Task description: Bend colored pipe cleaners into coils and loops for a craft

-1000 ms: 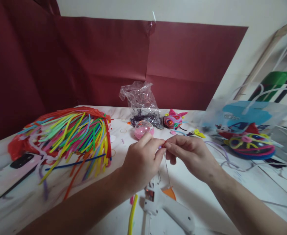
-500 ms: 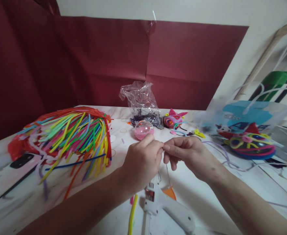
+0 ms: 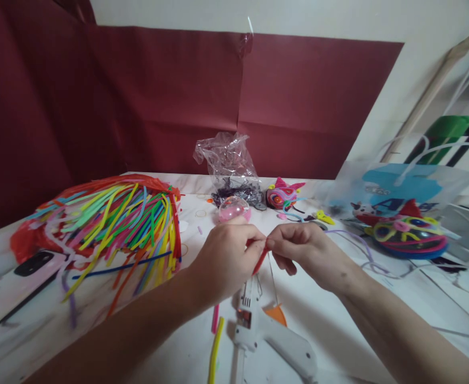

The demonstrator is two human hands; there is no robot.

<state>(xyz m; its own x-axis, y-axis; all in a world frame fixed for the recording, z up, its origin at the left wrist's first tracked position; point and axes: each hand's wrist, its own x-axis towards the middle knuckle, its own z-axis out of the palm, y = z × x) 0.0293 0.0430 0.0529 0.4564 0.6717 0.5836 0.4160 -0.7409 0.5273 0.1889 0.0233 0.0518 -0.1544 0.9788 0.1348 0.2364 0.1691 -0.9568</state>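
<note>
My left hand [image 3: 226,256] and my right hand [image 3: 302,253] meet over the middle of the white table [image 3: 378,309], both pinched on a short red pipe cleaner piece [image 3: 260,260] that hangs down between the fingertips. A thin wire or thread drops from my right fingers toward the table. Directly below the hands lies a white glue gun [image 3: 270,336] with an orange tip. A yellow pipe cleaner [image 3: 215,352] and a short pink piece [image 3: 215,318] lie just left of the gun.
A big fan of many-coloured pipe cleaners [image 3: 126,224] lies at left, partly over a phone [image 3: 34,264]. Behind the hands are a pink clear ball [image 3: 234,208], a crumpled plastic bag [image 3: 228,165], a small pink figure [image 3: 282,196], and coiled crafts [image 3: 408,237] at right.
The hands stayed together and shifted slightly. The red piece, barely seen at the fingertips before, now sticks out downward between them.
</note>
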